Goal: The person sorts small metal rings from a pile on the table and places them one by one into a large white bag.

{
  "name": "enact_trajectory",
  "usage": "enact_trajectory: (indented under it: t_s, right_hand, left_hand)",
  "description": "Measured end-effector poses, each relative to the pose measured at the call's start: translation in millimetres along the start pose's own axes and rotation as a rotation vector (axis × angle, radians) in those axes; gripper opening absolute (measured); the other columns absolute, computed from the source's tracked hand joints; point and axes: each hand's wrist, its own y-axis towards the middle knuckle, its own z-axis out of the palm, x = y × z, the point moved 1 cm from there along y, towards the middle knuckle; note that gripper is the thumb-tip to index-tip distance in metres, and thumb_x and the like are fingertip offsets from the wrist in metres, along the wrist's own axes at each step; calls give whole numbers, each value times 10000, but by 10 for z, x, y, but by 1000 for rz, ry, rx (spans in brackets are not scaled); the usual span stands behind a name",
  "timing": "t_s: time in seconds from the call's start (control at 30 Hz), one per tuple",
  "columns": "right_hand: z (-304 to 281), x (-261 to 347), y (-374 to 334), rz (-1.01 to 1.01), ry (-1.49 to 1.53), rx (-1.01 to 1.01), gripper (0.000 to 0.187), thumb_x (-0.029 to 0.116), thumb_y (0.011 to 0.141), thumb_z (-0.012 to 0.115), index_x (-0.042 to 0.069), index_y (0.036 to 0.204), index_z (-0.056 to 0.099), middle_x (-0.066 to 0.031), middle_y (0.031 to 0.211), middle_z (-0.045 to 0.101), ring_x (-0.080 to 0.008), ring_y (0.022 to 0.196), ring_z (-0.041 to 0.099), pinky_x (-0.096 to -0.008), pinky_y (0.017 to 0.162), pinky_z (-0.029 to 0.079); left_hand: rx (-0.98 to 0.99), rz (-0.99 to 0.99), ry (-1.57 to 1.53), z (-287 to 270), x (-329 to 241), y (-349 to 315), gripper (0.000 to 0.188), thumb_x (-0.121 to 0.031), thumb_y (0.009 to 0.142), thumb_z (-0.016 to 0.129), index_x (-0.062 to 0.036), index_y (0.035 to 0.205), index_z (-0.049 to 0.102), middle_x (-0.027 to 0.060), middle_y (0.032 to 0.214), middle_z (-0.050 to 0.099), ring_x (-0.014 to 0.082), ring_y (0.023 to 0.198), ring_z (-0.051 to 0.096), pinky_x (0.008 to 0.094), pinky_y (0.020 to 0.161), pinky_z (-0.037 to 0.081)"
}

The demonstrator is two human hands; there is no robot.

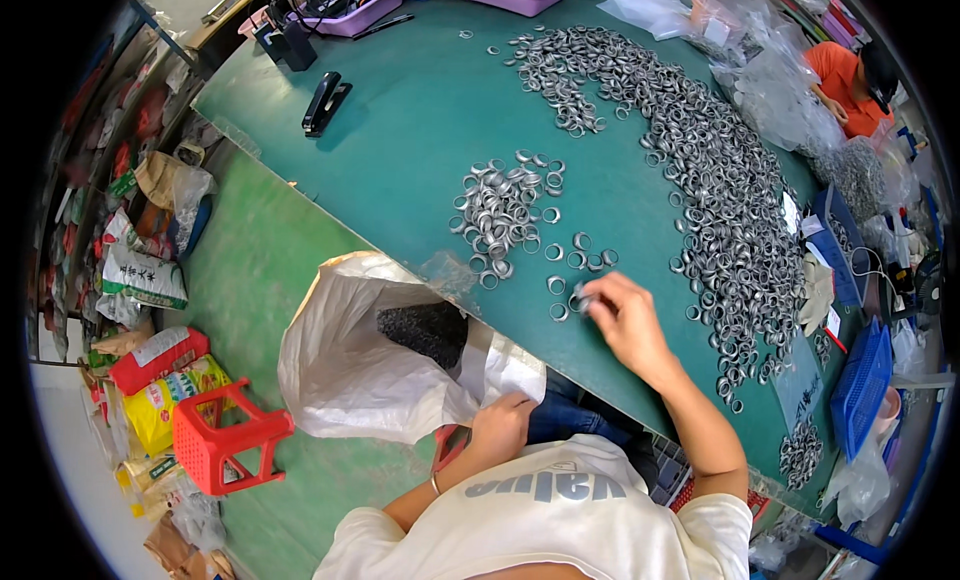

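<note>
My right hand is over the green table, its thumb and fingers pinched on a grey metal ring. Several loose rings lie just beyond those fingers. To their left is a small pile of rings, and a long curved heap of rings spreads along the right side. At the table's near edge, my left hand is closed on the rim of a white woven sack. The sack gapes open, with a dark grainy mass inside; what it is made of I cannot tell.
A black stapler lies on the table at the far left. Purple trays stand at the back. Blue baskets and plastic bags line the right edge, where another person in orange sits. A red stool stands on the floor.
</note>
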Motion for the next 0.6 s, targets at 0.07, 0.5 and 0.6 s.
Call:
enact_trajectory:
  t_s: [0.07,0.5,0.6]
  right_hand:
    - [181,164,-9,-27,241,116,144,-45,814,604,-24,953,634,-136,846,601,-212,672,586,-306,618,471]
    - [180,182,23,-62,-237,-137,169,26,787,641,33,953,613,-133,924,602,-342,872,606,-432,736,502]
    - [149,36,1,-65,-343,-173,140,31,794,637,26,930,606,-135,931,604,-346,867,603,-438,729,500]
  left_hand:
    - [17,1,8,-5,-4,5,196,-30,776,607,-84,941,700,74,927,661,296,773,653,394,664,537]
    - [-10,23,-15,11,19,15,197,-29,773,602,-69,938,700,78,932,665,299,765,654,397,652,537]
    - [4,33,-2,8,18,24,197,-41,759,594,-73,926,694,72,909,653,289,773,650,387,655,536]
